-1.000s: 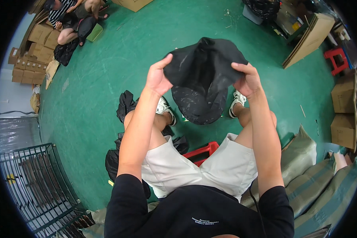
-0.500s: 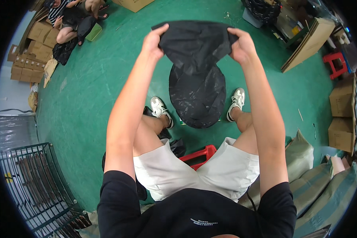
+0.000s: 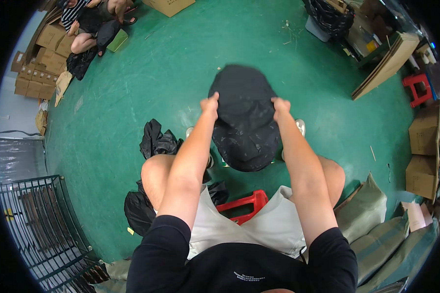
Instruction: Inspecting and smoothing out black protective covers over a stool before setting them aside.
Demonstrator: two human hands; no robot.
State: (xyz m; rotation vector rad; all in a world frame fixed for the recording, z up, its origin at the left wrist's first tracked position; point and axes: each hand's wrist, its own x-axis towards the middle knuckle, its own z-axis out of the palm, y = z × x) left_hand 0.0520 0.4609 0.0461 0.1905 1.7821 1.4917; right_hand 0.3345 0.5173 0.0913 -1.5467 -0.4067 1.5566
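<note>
Between my feet is a black, thin fabric cover [image 3: 245, 122], wrinkled and rounded, with a faintly shiny pattern on its near part. Its far edge is blurred by motion. My left hand [image 3: 209, 106] pinches its left side, and my right hand [image 3: 281, 108] grips the opposite side at about the same height. The fabric spreads between the two hands. Whatever lies under or inside the cover is hidden; only a sliver of something pale shows at its near lower edge.
Crumpled black fabric lies left of my legs [image 3: 157, 140]. Between my thighs shows a red stool [image 3: 243, 205]. Woven sacks [image 3: 362, 210] lean at the right, near cartons [image 3: 423, 176]. A metal rack [image 3: 44, 219] stands at the left. Another person [image 3: 85, 29] sits far left.
Both hands have come down and nearer, moving closer together. The cover, earlier stretched up and away by its far edge, now bunches into a rounder shape. My knees have spread outward.
</note>
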